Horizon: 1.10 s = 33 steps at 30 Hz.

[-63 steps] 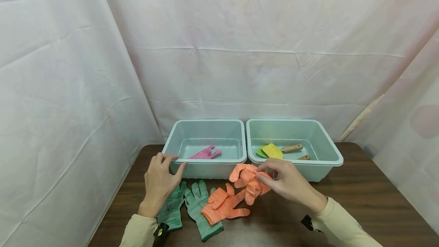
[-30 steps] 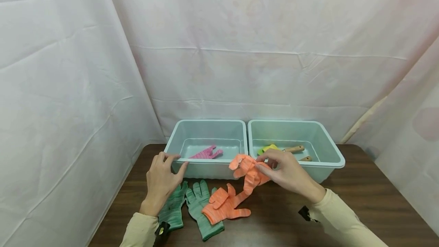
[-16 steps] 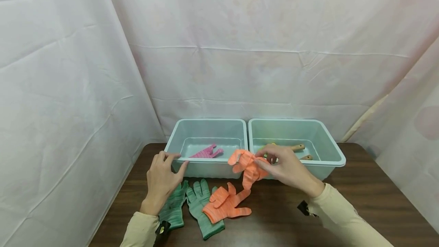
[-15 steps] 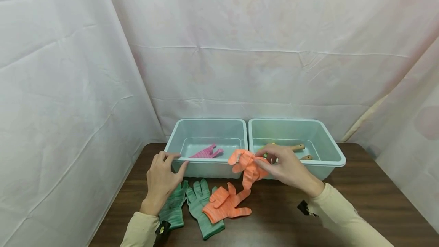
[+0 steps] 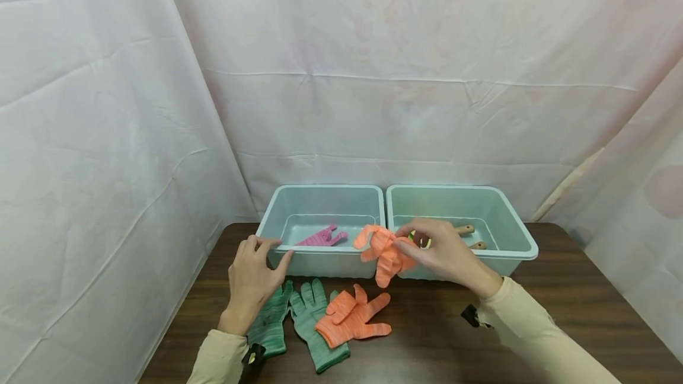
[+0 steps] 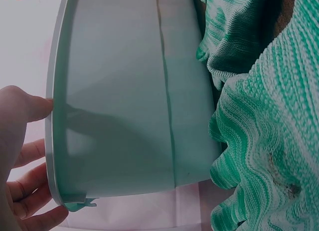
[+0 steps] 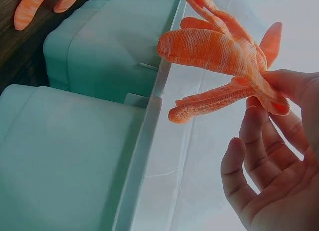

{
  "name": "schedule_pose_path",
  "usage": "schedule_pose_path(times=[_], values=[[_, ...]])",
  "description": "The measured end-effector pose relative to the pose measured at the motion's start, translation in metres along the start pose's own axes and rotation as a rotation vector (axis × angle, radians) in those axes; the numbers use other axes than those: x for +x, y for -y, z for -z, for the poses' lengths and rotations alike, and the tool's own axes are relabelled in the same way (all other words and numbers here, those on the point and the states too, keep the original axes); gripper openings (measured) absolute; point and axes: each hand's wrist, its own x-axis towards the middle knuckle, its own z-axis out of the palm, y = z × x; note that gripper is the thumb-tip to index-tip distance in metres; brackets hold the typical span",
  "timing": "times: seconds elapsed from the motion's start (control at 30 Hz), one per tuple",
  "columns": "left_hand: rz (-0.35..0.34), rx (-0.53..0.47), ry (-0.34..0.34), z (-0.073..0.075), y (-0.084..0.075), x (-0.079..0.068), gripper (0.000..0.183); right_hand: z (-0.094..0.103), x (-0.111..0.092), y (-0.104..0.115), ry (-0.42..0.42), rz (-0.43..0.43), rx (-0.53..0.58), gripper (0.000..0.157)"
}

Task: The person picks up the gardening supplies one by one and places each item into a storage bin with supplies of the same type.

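Observation:
My right hand (image 5: 445, 253) pinches an orange knit glove (image 7: 214, 54) between thumb and fingers; its glove fingers dangle in front of the bins' rims. My left hand (image 5: 251, 280) holds the front left corner of the left pale-green plastic bin (image 6: 114, 101), thumb and fingertips at its rim. A pink glove (image 5: 322, 236) lies inside that bin. On the table in front, a second orange glove (image 5: 352, 319) partly overlaps a green glove (image 5: 317, 328). Another green glove (image 5: 271, 322) lies beside it, partly hidden by my left hand.
The right pale-green bin (image 5: 520, 253) stands close beside the left one and contains wooden-handled tools (image 5: 465, 229), partly hidden by my right hand. White cloth (image 5: 341, 105) hangs behind and at the sides of the brown wooden table (image 5: 560, 301).
My right hand has raised the orange glove from beside the other orange glove to about the height of the bin rims. My left hand stays at the left bin's corner.

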Motion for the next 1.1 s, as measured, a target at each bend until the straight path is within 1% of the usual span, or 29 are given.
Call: schedule_pose_path(times=[0.27, 0.5, 0.67, 0.93, 1.1], values=[[-0.003, 0.005, -0.002, 0.000, 0.000, 0.000, 0.037, 0.001, 0.007, 0.001, 0.012, -0.015, -0.003, 0.009], [-0.006, 0.000, 0.003, 0.001, -0.001, 0.001, 0.038, 0.000, 0.020, 0.002, 0.015, 0.022, -0.011, 0.009], [-0.001, -0.005, 0.005, 0.000, -0.002, 0.000, 0.037, -0.002, 0.022, 0.002, 0.026, 0.009, -0.011, 0.009], [-0.008, 0.002, -0.007, 0.000, 0.000, 0.000, 0.036, -0.004, 0.028, 0.002, 0.033, 0.007, -0.004, 0.009], [-0.004, 0.006, -0.002, 0.000, 0.001, -0.001, 0.036, -0.005, 0.031, 0.001, 0.038, -0.004, 0.003, 0.008]])
